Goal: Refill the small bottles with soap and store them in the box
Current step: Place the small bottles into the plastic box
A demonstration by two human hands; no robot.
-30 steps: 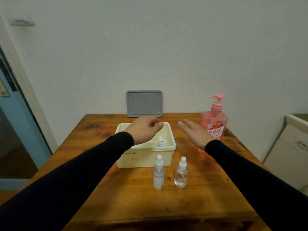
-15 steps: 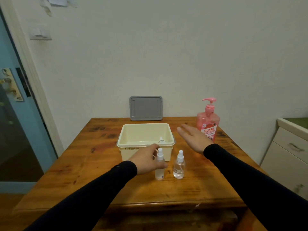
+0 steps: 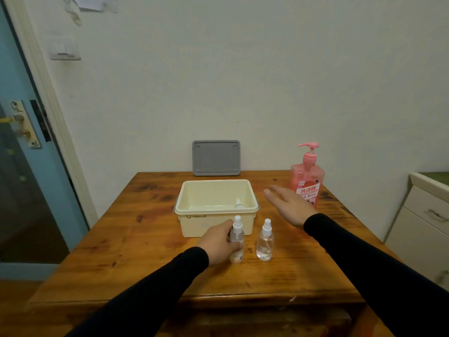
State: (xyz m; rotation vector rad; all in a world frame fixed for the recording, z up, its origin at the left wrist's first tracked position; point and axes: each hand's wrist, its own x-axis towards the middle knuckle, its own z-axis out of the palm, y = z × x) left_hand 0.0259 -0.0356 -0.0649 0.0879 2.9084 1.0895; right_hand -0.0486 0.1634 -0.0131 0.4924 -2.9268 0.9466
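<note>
Left hand (image 3: 220, 242) still grips the left spray bottle (image 3: 237, 242) – barely shifted; right hand (image 3: 290, 205) stays flat, fingers spread.

The pink soap bottle (image 3: 307, 177) label reads "洗洁精"; the cream box (image 3: 216, 215) front reads "happy".

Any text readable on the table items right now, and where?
"洗洁精" on the pink soap bottle label.
"3" below it; the rest is too small to read.
"happy" then blurred letters, on the cream box front.
Small bottle by the left hand: print unreadable.
</note>
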